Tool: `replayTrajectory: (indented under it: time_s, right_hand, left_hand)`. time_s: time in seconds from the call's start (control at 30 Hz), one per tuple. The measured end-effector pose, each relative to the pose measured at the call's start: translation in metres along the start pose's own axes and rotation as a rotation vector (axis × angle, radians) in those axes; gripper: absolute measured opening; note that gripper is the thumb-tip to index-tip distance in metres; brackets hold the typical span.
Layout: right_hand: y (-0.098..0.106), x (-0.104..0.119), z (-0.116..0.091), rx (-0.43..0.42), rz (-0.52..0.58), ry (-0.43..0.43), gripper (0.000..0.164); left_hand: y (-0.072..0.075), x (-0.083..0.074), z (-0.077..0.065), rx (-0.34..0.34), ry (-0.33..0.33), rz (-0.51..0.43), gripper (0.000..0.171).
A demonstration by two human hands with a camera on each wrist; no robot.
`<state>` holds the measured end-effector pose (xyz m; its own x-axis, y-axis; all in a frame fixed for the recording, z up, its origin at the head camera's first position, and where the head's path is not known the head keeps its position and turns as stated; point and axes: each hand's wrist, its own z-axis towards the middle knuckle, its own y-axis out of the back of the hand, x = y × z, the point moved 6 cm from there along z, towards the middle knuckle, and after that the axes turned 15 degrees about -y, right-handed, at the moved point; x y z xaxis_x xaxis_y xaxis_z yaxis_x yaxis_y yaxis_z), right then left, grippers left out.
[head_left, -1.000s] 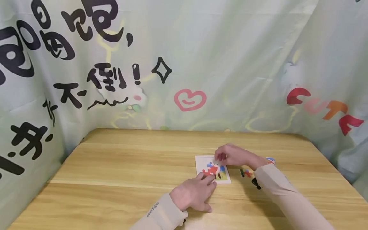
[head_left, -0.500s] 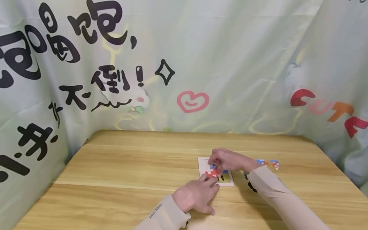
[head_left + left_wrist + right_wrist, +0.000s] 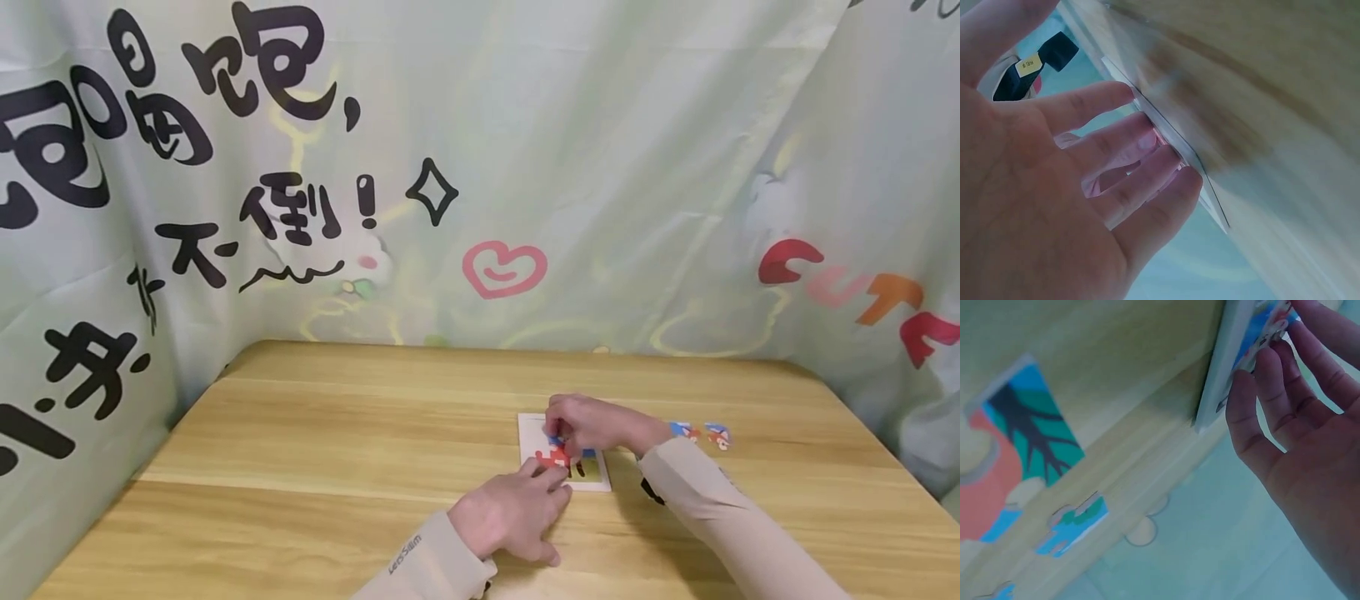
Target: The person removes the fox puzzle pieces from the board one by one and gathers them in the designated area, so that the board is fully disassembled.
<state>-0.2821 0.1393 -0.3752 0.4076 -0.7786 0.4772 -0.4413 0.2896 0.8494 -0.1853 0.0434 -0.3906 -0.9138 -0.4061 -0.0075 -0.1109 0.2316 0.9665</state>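
A small white-bordered jigsaw puzzle board (image 3: 531,427) lies right of the table's middle, partly filled with red, blue and yellow-green pieces. My left hand (image 3: 513,512) is spread flat, its fingertips resting on the board's near edge; the left wrist view shows the fingers straight against the rim. Over the board's upper part, my right hand (image 3: 588,422) bends its fingers and pinches a puzzle piece (image 3: 555,440) down among the fitted ones. Most of that piece is hidden by the fingers. In the right wrist view the fingertips meet the board's printed face.
Loose puzzle pieces lie right of the board, among them a blue-edged one (image 3: 717,436) and another (image 3: 682,431) beside the right sleeve. The right wrist view shows a large piece with a dark tree (image 3: 1035,422). A printed curtain (image 3: 600,167) hangs behind the wooden table (image 3: 337,433).
My right hand has shifted left and slightly down over the board, its fingers closing in on the fitted pieces. The left hand stays at the near edge. The head view has shifted slightly.
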Motion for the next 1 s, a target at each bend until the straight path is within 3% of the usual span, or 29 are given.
replayTrajectory:
  time_s: [0.23, 0.6, 1.0]
  right_hand:
    - [0.0004, -0.0011, -0.0002, -0.017, -0.022, -0.02, 0.026]
    - [-0.0005, 0.0021, -0.0071, -0.045, 0.015, 0.061, 0.03]
    - [0.0007, -0.0027, -0.0071, -0.055, 0.051, 0.056, 0.03]
  left_hand:
    - [0.0015, -0.0004, 0.0008, -0.012, -0.007, 0.024, 0.074]
    - [-0.0006, 0.0009, 0.0009, 0.003, 0.009, -0.012, 0.074]
    - [0.0017, -0.0002, 0.0006, 0.008, 0.0, 0.036, 0.075]
